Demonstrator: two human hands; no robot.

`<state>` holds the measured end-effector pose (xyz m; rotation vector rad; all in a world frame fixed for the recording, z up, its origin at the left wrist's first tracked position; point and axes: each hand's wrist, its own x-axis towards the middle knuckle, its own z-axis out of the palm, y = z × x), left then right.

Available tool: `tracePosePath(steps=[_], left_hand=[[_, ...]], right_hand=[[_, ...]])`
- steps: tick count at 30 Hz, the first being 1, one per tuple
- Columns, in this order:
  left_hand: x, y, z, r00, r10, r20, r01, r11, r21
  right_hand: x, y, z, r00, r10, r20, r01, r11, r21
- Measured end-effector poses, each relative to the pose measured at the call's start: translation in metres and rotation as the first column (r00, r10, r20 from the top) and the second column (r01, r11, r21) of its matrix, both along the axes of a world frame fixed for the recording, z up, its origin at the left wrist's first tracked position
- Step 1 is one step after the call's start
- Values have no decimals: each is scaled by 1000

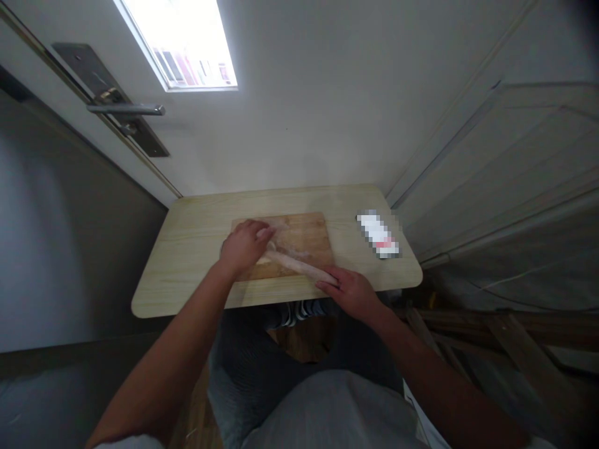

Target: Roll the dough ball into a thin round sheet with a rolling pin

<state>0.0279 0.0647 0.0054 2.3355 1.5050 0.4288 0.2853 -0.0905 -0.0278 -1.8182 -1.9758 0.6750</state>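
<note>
My right hand (349,290) is wrapped round the near right end of a pale wooden rolling pin (302,267). The pin slants up and left over a wooden cutting board (304,234), its far end close under my left hand (248,245). That hand is over the board's left side, fingers curled and thumb drawn in; whatever they grip is hidden. A small pale patch, perhaps dough (262,260), shows on the board beneath it. White dusty smears mark the board around the pin.
The board lies on a light wood-grain table (187,243) with rounded corners. A phone-like object (378,234), blurred by pixels, lies at the right. Behind stands a white door with a metal handle (126,109) and a bright window. Wooden bars (491,330) stand at lower right.
</note>
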Motion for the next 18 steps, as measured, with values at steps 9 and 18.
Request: tracePosePath(steps=[9, 18], left_hand=[[26, -14, -20, 985, -116, -130, 134, 981, 143], [33, -12, -17, 965, -19, -260, 53, 991, 124]], right_hand=[[-3, -1, -8, 987, -161, 26, 161, 987, -2], [7, -6, -19, 944, -329, 9, 329, 944, 32]])
